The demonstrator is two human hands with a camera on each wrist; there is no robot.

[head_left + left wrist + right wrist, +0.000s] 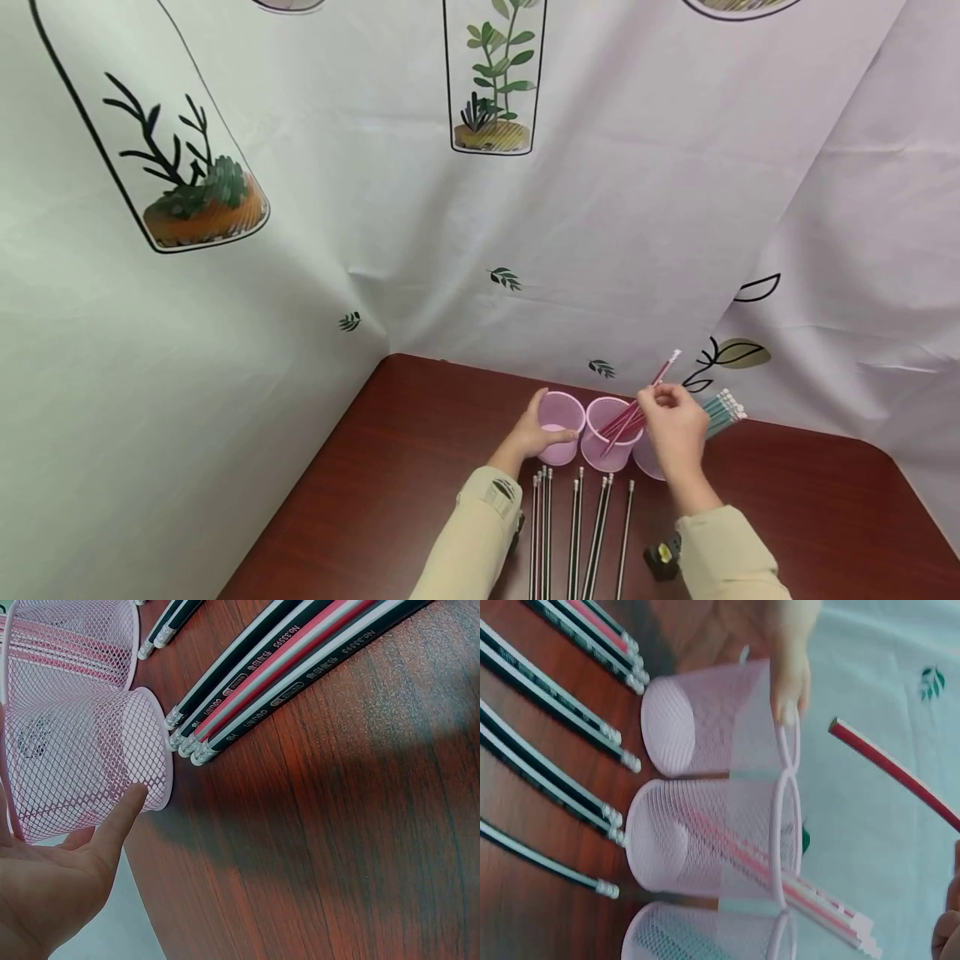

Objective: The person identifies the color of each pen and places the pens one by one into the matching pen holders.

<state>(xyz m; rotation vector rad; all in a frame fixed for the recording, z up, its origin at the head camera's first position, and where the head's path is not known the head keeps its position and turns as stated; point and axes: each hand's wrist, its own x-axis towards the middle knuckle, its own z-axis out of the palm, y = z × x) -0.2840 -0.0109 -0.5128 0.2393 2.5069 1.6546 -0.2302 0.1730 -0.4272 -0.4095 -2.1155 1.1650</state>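
My left hand [531, 432] [67, 889] grips the leftmost pink mesh cup [561, 452] [90, 769] [712, 720], with fingers over its rim in the right wrist view. That cup looks empty. Beside it, the middle pink cup [603, 458] [705, 859] holds several red pencils [617, 423] leaning right. Above the middle cup, my right hand [678, 429] [949, 930] pinches a red pencil [663, 372] [892, 769], its white end up and its other end pointing down-left. A third cup [647, 458] [705, 930] holds teal pencils [722, 413], partly hidden by the right hand.
Black-and-white striped pencils [574, 533] [262, 675] [547, 682] lie in groups on the dark red table [360, 500], in front of the cups; one red pencil [281, 667] lies among them. A black object [662, 562] is by the right sleeve. A patterned white cloth [450, 317] hangs behind.
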